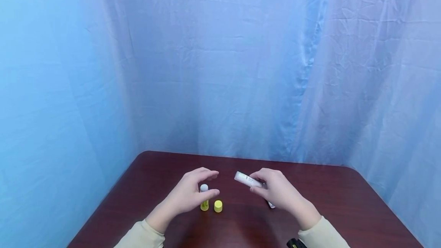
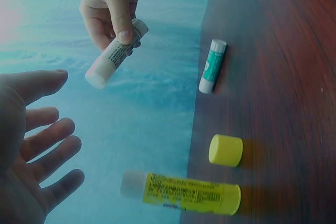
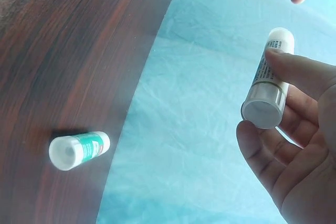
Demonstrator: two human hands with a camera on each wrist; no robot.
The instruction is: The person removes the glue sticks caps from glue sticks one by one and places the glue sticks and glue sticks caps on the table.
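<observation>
My right hand (image 1: pixel 275 186) pinches a white glue stick (image 1: pixel 247 179) between thumb and fingers, tilted above the table. Dark small print shows along its barrel in the right wrist view. My left hand (image 1: pixel 191 190) holds nothing, its fingers spread and gently bent with the thumb apart. Behind it, partly hidden in the head view, a yellow glue stick (image 2: pixel 184 191) stands upright with its pale top uncovered. Beside that stick a yellow cap (image 1: pixel 218 206) sits on the table. A green and white glue stick (image 3: pixel 90 148) lies below my right hand, mostly hidden in the head view.
The dark red-brown table (image 1: pixel 165 167) has rounded far corners. Light blue curtains (image 1: pixel 220 68) hang behind it and on both sides. A black object (image 1: pixel 295 243) shows by the right sleeve at the bottom edge.
</observation>
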